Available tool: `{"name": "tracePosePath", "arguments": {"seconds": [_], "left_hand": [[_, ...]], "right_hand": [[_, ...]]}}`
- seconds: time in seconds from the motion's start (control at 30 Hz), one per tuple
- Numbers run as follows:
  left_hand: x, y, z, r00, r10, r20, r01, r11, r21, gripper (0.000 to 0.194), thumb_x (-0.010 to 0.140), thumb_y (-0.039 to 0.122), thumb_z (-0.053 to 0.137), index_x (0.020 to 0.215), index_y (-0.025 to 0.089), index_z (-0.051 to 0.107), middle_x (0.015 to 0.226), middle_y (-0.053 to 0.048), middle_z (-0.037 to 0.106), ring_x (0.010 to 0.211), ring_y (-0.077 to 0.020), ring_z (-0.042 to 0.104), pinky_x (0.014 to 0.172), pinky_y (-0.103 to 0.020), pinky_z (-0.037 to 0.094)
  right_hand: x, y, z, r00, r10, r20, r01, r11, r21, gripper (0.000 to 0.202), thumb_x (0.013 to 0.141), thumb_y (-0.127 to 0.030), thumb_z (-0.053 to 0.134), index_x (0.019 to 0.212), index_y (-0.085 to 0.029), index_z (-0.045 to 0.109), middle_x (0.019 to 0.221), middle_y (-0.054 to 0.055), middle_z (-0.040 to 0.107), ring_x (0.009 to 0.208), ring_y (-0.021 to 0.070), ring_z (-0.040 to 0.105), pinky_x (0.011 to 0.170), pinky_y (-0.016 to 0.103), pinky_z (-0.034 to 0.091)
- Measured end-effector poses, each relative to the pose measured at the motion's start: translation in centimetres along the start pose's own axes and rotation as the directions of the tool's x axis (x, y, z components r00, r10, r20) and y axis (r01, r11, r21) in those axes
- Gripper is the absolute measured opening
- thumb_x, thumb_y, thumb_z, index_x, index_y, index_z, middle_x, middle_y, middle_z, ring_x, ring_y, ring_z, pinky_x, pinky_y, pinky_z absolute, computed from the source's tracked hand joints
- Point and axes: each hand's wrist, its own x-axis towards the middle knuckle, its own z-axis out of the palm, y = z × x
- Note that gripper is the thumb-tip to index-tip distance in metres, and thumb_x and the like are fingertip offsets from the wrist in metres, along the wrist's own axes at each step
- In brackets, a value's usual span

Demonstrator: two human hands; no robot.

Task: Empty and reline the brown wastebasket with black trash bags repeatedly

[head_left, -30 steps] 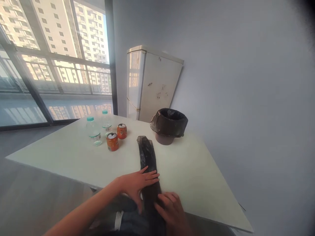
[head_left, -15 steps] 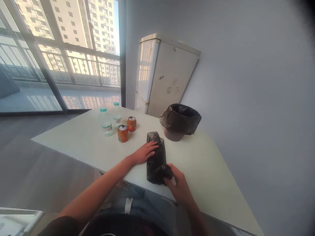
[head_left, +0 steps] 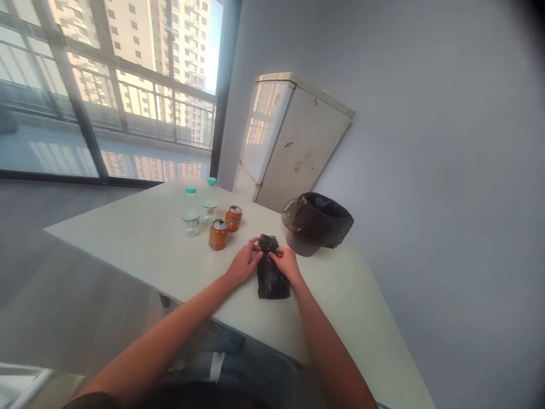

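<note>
A folded black plastic bag [head_left: 273,283] lies flat on the white table [head_left: 128,241] in front of me, its far end bunched up. My left hand [head_left: 247,262] grips the left side of that far end between thumb and fingers. From the right, my right hand [head_left: 286,263] pinches the same end, thumb and fingertips together on the plastic. Just beyond my right hand stands a brown bin [head_left: 301,244], with a black bag liner [head_left: 309,224] folded over its rim.
Two orange cans [head_left: 218,236] stand left of the bag. Behind them are two clear bottles [head_left: 191,215] with teal caps. A white fridge [head_left: 293,145] stands past the table against the grey wall [head_left: 430,170]. Large windows [head_left: 140,102] fill the left.
My right hand has moved from the bag's near end to its far end. My left hand has shifted from lying on the bag to gripping its left edge. The bag's near end is now flat.
</note>
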Motion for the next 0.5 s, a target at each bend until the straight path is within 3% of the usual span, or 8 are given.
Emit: {"name": "tracePosePath", "arguments": {"seconds": [0.07,0.13,0.2,0.23,0.27,0.33,0.4,0.5], "left_hand": [[-0.2,0.0,0.3,0.999,0.042,0.022,-0.044,0.995,0.088,0.044,0.103,0.039,0.051,0.141,0.018,0.056,0.137,-0.016,0.064,0.127,-0.029,0.062,0.112,-0.052,0.049],[-0.4,-0.1,0.7,0.997,0.069,0.042,-0.075,0.988,0.137,0.039,0.102,0.035,0.054,0.137,0.02,0.062,0.144,-0.016,0.058,0.134,-0.0303,0.057,0.116,-0.054,0.045],[-0.6,-0.3,1.2,0.982,0.14,0.125,-0.163,0.966,0.202,0.04,0.104,0.033,0.049,0.141,0.021,0.061,0.151,-0.016,0.055,0.14,-0.03,0.053,0.12,-0.054,0.042],[-0.6,-0.4,1.4,0.969,0.167,0.184,-0.209,0.948,0.238,0.042,0.106,0.033,0.046,0.144,0.022,0.059,0.154,-0.015,0.054,0.144,-0.0302,0.05,0.122,-0.055,0.039],[-0.6,-0.5,1.7,0.952,0.178,0.248,-0.246,0.93,0.274,0.044,0.107,0.033,0.043,0.147,0.022,0.057,0.156,-0.015,0.053,0.148,-0.031,0.047,0.123,-0.058,0.036],[-0.4,-0.6,2.1,0.923,0.151,0.354,-0.274,0.904,0.328,0.048,0.108,0.035,0.041,0.151,0.02,0.052,0.16,-0.017,0.05,0.153,-0.0344,0.04,0.124,-0.065,0.03],[-0.3,-0.2,2.1,0.915,0.13,0.381,-0.277,0.89,0.361,0.051,0.107,0.036,0.043,0.154,0.017,0.048,0.163,-0.019,0.046,0.156,-0.0375,0.035,0.125,-0.071,0.024],[-0.8,1.0,0.9,0.95,0.179,0.255,-0.268,0.886,0.378,0.044,0.106,0.032,0.046,0.148,0.019,0.054,0.155,-0.017,0.054,0.15,-0.0345,0.044,0.126,-0.066,0.025]], "right_hand": [[-0.2,0.6,0.5,0.998,0.024,-0.055,-0.027,0.998,-0.058,0.026,0.085,-0.041,0.07,0.087,-0.015,0.071,0.068,0.004,0.07,0.072,0.0228,0.066,0.077,0.034,0.053],[-1.0,0.8,0.2,0.99,0.031,-0.139,-0.045,0.994,-0.099,0.037,0.089,-0.04,0.064,0.114,-0.013,0.07,0.088,0.011,0.074,0.086,0.027,0.069,0.09,0.041,0.054],[-2.3,0.8,-0.7,0.973,-0.08,-0.216,0.044,0.985,-0.166,0.046,0.095,-0.037,0.057,0.133,-0.012,0.063,0.115,0.018,0.073,0.11,0.0309,0.067,0.105,0.049,0.049],[-3.1,0.7,-1.2,0.963,-0.185,-0.194,0.143,0.966,-0.214,0.045,0.097,-0.034,0.053,0.136,-0.013,0.062,0.127,0.02,0.069,0.122,0.0312,0.063,0.112,0.051,0.045],[-4.0,0.8,-1.6,0.946,-0.303,-0.113,0.266,0.928,-0.26,0.043,0.1,-0.031,0.05,0.138,-0.016,0.062,0.138,0.019,0.065,0.132,0.0303,0.059,0.117,0.051,0.042],[-5.8,1.0,-2.2,0.869,-0.468,0.161,0.495,0.816,-0.3,0.044,0.103,-0.029,0.049,0.144,-0.02,0.06,0.154,0.015,0.056,0.145,0.0277,0.05,0.123,0.05,0.039],[-7.4,1.5,-2.6,0.801,-0.477,0.362,0.585,0.751,-0.306,0.055,0.101,-0.033,0.057,0.155,-0.022,0.05,0.164,0.014,0.046,0.153,0.0283,0.042,0.125,0.052,0.037],[-9.1,2.4,-3.5,0.807,-0.477,0.349,0.583,0.74,-0.336,0.079,0.094,-0.045,0.073,0.162,-0.021,0.041,0.166,0.018,0.042,0.155,0.034,0.039,0.126,0.06,0.034]]}}
